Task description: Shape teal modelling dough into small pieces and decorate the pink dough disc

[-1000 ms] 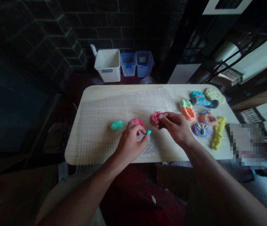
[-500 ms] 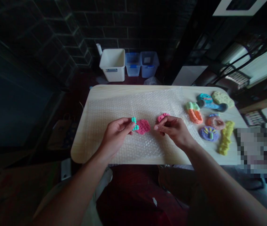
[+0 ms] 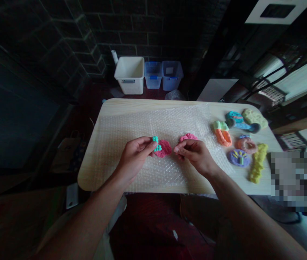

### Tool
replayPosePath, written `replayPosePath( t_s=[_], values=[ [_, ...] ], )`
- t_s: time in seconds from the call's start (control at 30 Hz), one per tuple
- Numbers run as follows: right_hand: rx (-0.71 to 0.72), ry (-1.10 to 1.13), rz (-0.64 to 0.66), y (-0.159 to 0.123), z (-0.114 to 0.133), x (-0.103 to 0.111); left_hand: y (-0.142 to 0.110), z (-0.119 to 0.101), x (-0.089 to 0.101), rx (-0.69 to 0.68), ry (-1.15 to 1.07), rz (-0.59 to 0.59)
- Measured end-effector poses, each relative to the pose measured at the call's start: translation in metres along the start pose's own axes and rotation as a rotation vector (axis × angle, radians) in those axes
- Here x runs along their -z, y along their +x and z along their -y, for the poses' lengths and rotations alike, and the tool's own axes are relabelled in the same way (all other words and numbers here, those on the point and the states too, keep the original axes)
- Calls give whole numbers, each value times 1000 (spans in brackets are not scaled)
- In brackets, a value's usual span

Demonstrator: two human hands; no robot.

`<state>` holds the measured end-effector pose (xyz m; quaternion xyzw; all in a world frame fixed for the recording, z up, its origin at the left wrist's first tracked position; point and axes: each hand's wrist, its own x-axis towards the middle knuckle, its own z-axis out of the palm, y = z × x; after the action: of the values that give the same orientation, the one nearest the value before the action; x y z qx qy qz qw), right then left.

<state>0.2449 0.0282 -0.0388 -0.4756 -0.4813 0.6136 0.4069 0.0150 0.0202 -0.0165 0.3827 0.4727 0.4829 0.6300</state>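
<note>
My left hand (image 3: 135, 153) pinches a flat pink foam-clay piece (image 3: 163, 148) with small teal bits (image 3: 156, 143) stuck on its left edge. It holds the piece just above the bubble wrap (image 3: 131, 124) on the wooden table (image 3: 110, 104). A second pink clay lump (image 3: 188, 137) lies at the fingertips of my right hand (image 3: 195, 153), whose fingers are pressed together close to it. Whether they grip the lump is unclear. The two hands are a few centimetres apart at the table's middle.
Finished clay shapes lie on the table's right: an orange and green loop (image 3: 222, 133), a teal and blue piece (image 3: 238, 121), a yellow-green slab (image 3: 254, 117), a pink ring (image 3: 246, 144), a purple disc (image 3: 238, 157), a yellow strip (image 3: 257, 162). A white bin (image 3: 130, 74) and blue bins (image 3: 164, 74) stand beyond.
My left hand lifted the teal bit from the wrap, brought it to the pink piece and now holds both. The right hand shifted slightly left. The teal lump on the left is out of sight.
</note>
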Motion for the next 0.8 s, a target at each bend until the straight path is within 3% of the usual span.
replayPosePath(
  t_s=[0.27, 0.43, 0.6, 0.8],
  values=[
    [-12, 5, 62, 0, 3, 1, 3, -8, 9, -1, -25, -63],
    [6, -22, -4, 4, 2, 1, 4, -12, 17, 5, -23, -93],
    [29, 102, -23, 7, -1, 1, 2, -12, 20, 9, -20, -102],
    [-60, 209, 11, 7, -1, -3, 1, -11, 19, -7, -9, -74]
  ],
)
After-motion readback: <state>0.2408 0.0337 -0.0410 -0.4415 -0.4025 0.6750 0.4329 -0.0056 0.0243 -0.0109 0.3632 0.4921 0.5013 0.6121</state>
